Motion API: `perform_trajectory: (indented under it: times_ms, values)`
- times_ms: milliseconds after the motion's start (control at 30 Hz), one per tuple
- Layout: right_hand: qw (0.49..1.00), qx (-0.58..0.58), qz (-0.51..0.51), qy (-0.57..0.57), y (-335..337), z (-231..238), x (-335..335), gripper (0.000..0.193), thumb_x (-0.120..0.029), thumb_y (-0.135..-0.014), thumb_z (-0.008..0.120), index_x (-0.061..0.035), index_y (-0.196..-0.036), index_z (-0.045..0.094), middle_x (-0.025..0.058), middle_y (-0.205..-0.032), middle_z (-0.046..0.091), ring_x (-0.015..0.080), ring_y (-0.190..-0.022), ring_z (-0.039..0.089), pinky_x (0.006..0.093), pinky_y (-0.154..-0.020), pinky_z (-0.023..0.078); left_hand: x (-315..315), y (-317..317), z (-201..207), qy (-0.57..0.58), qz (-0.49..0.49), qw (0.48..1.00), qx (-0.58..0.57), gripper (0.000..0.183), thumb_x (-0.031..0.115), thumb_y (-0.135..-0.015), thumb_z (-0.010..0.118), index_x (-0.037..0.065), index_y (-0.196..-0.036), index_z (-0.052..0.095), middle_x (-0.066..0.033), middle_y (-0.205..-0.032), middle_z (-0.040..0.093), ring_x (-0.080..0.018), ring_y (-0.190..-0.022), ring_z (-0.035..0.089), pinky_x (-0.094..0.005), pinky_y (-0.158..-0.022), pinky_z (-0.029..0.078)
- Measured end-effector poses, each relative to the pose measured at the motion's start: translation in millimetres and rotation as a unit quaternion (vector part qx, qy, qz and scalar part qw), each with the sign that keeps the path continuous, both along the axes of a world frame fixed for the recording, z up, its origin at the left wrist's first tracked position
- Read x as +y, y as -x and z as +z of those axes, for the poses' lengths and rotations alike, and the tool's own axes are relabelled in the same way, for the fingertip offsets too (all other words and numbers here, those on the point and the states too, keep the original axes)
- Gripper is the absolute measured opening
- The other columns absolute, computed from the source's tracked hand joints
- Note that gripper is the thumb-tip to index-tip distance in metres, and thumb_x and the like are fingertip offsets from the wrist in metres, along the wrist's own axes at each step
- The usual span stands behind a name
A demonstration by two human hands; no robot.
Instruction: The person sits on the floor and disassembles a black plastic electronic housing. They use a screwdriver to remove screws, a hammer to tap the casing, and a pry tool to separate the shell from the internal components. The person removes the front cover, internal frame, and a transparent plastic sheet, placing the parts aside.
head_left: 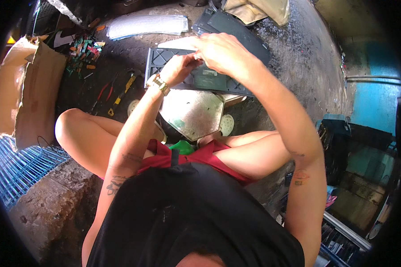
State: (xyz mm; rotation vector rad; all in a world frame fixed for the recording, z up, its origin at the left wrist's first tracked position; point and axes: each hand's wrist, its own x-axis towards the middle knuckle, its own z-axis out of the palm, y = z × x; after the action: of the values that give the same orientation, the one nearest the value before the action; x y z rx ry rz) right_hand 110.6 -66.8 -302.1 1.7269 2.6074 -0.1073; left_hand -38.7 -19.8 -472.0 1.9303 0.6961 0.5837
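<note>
A dark ribbed panel [214, 82] is placed in front of the person, its near edge overlapping a pale angular plate [191, 111]. Over the panel, the left hand [178, 70] and right hand [225, 52] are held close together with fingers bent inward; whether anything is pinched cannot be told. Left of the panel, red-handled pliers [105, 91] and a yellow-handled tool [128, 84] are seen on the floor [87, 95]. Beyond it, white sheets [147, 27] are laid out.
</note>
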Motion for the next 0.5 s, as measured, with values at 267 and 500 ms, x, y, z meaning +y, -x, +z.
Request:
perform_trajectory:
  times_ms: [267, 500]
  values:
    - [0.987, -0.063, -0.088, 0.119, 5.1, 10.0, 4.5, 0.033, -0.020, -0.096, 0.064, -0.0104, -0.127, 0.058, 0.0210, -0.097, 0.073, 0.0398, -0.099, 0.071, 0.0503, -0.082, 0.057, 9.4, 2.2, -12.5, -0.066, 0.002, 0.997, 0.033, 0.023, 0.032, -0.100, 0.066, 0.013, -0.109, 0.074, -0.0166, -0.090, 0.074, -0.0329, -0.084, 0.075, -0.0399, -0.076, 0.057]
    - [0.984, -0.016, -0.075, 0.164, 13.4, 29.2, 3.7, 0.035, -0.018, -0.095, 0.064, -0.0043, -0.127, 0.060, 0.0229, -0.098, 0.074, 0.0379, -0.103, 0.072, 0.0486, -0.087, 0.057, 4.8, 3.7, -12.0, -0.129, 0.044, 0.988, 0.067, 0.020, 0.030, -0.098, 0.068, 0.014, -0.110, 0.072, -0.0183, -0.090, 0.073, -0.0354, -0.088, 0.074, -0.0423, -0.076, 0.057]
